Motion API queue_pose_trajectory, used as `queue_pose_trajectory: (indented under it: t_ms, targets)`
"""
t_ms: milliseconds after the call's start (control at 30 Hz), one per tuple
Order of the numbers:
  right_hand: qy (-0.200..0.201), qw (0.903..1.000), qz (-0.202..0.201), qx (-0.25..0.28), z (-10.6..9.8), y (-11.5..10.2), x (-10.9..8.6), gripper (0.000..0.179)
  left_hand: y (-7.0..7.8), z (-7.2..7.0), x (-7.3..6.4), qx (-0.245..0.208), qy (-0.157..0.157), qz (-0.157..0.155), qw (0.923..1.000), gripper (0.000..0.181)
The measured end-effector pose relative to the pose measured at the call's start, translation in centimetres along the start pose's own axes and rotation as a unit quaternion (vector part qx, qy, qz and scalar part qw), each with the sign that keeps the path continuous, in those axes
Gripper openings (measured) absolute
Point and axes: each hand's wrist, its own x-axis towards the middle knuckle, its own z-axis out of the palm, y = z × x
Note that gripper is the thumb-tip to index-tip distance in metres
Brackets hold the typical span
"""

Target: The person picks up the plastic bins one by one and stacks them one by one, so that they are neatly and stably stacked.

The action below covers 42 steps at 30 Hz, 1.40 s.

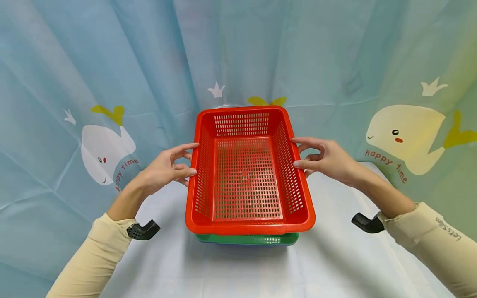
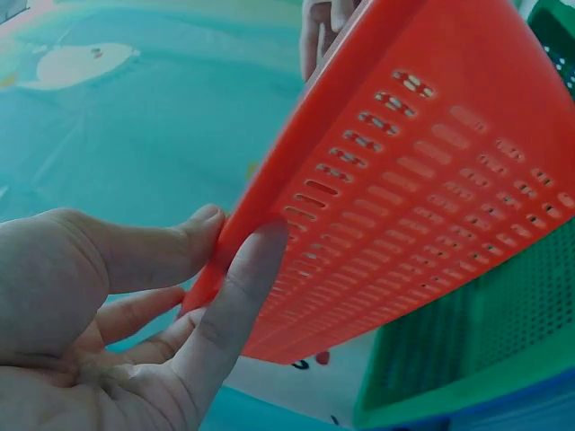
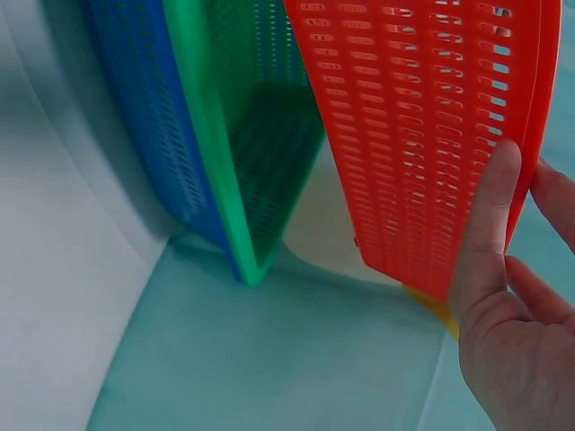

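A red perforated plastic basket (image 1: 246, 225) is held up level between both hands, raised over a green basket (image 1: 246, 239). My left hand (image 1: 164, 169) pinches its left rim, thumb on one side and fingers on the other. On the opposite rim my right hand (image 1: 328, 160) pinches in the same way. The left wrist view shows the red basket's slotted side wall (image 2: 422, 180) above the green basket (image 2: 467, 305). Seen from the right wrist, the green basket (image 3: 207, 135) sits nested in a blue basket (image 3: 144, 108), with a gap below the red one.
The nested baskets stand on a white-covered table (image 1: 156, 265). Behind the table hangs a light blue curtain (image 1: 316, 49) printed with whales. A black wrist mount (image 1: 143, 230) sticks out from the left sleeve, another mount (image 1: 368, 223) from the right.
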Motion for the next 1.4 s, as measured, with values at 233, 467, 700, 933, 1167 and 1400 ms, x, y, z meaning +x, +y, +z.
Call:
queue_pose_trajectory:
  t_ms: [233,467,700,933,1167,1400]
  targets:
    - [-0.009,0.9995,0.016,0.026,1.0,1.8,0.4,0.07,-1.9,0.0,0.2,-0.009,-0.006,-0.005,0.9999,0.073]
    - [-0.011,0.9987,0.034,0.036,1.7,4.1,0.0,0.072,-3.8,0.4,1.0,-0.009,-0.026,-0.013,0.9995,0.073]
    - [-0.008,0.9976,0.045,0.052,2.3,5.9,-0.2,0.072,-5.4,0.7,1.7,-0.018,-0.036,-0.021,0.999,0.073]
    - [-0.006,0.9962,0.053,0.069,2.9,7.4,0.3,0.071,-7.1,0.8,2.2,-0.021,-0.034,-0.019,0.999,0.07]
    - [-0.017,0.9957,0.064,0.065,3.3,8.4,0.4,0.072,-8.7,0.9,2.5,-0.033,-0.045,-0.028,0.998,0.071]
    - [-0.016,0.9955,0.069,0.063,3.5,8.7,0.6,0.072,-9.6,0.8,2.8,-0.033,-0.049,-0.029,0.9978,0.071]
